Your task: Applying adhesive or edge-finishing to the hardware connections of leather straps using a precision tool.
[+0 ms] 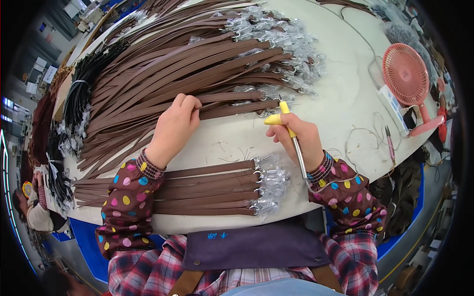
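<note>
My left hand (178, 127) is closed, its thumb and fingers pinching a brown strap (231, 96) near the front edge of a large pile. The strap runs right to a metal ring at its end. In my right hand (302, 139) is a slim pen-like tool (298, 154) with a yellow upper part and a silver shaft. Its thin dark tip points up, close beside the strap ends. Yellow covering shows at the fingertips of this hand. Below my hands lies a neat row of brown straps (207, 192), their metal hooks wrapped in clear plastic (271, 185).
The big strap pile (163, 74) covers the white table's (340, 84) far left. Bundled black cords (81, 89) lie at its left edge. At right stand a pink fan (406, 74), a white box (393, 111) and a pink-handled tool (390, 143) with loose wire. Another person (42, 212) sits far left.
</note>
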Demonstrator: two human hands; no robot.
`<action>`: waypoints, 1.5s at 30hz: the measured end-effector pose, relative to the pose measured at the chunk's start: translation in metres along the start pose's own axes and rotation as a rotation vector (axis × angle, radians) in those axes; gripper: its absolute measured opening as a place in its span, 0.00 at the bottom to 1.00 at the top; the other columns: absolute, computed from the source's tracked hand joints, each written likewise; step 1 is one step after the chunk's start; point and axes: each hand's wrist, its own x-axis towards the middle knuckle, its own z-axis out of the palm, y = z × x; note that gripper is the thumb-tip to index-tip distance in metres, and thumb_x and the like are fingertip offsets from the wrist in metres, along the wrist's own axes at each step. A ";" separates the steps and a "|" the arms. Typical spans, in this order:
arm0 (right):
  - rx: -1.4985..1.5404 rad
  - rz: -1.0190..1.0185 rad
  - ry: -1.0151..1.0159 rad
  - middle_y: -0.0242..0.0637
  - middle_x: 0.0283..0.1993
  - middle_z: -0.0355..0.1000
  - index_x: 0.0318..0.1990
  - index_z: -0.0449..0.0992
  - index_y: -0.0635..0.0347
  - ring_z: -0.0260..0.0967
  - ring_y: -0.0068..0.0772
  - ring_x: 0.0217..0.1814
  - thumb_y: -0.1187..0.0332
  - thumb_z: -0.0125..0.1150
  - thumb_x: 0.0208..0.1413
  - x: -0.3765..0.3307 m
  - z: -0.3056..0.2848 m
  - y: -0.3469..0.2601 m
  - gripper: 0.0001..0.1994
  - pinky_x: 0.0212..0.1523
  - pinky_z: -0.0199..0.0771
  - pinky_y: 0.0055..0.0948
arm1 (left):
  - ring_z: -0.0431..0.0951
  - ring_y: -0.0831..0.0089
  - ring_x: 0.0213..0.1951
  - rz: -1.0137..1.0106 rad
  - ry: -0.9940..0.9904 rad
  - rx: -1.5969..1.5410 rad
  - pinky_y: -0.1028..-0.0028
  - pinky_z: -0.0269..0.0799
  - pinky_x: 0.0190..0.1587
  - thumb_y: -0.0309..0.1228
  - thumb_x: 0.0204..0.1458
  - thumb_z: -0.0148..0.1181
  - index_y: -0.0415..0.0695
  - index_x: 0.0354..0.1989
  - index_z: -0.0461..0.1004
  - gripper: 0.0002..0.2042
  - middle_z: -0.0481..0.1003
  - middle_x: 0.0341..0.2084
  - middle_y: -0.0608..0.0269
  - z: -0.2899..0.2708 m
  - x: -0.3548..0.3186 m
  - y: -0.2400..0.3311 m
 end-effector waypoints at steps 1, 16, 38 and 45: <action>0.000 -0.003 0.005 0.36 0.27 0.74 0.39 0.73 0.62 0.76 0.29 0.29 0.73 0.58 0.55 0.000 -0.001 0.000 0.05 0.29 0.73 0.23 | 0.73 0.62 0.31 0.005 0.002 0.003 0.71 0.69 0.32 0.22 0.49 0.54 0.39 0.35 0.67 0.06 0.69 0.30 0.58 -0.007 -0.006 -0.001; -0.145 -0.066 0.060 0.37 0.26 0.73 0.38 0.72 0.63 0.72 0.30 0.24 0.78 0.62 0.49 0.002 0.001 0.003 0.09 0.26 0.71 0.23 | 0.53 0.88 0.21 -0.246 -0.830 -1.008 0.84 0.54 0.23 0.39 0.64 0.42 0.39 0.46 0.71 0.16 0.54 0.18 0.79 -0.042 -0.017 0.006; -0.218 -0.098 -0.229 0.36 0.35 0.73 0.40 0.71 0.59 0.68 0.42 0.41 0.78 0.62 0.45 0.004 0.009 0.011 0.13 0.41 0.69 0.34 | 0.73 0.69 0.34 0.276 -0.278 -0.225 0.72 0.71 0.36 0.25 0.45 0.64 0.45 0.41 0.68 0.15 0.70 0.34 0.60 0.009 -0.013 0.042; -0.263 -0.023 -0.274 0.37 0.36 0.74 0.41 0.71 0.60 0.69 0.42 0.40 0.77 0.59 0.50 0.004 0.006 0.006 0.10 0.41 0.69 0.34 | 0.73 0.65 0.31 0.123 -0.501 -0.478 0.69 0.69 0.33 0.26 0.44 0.64 0.44 0.37 0.69 0.13 0.70 0.29 0.60 0.018 -0.002 0.053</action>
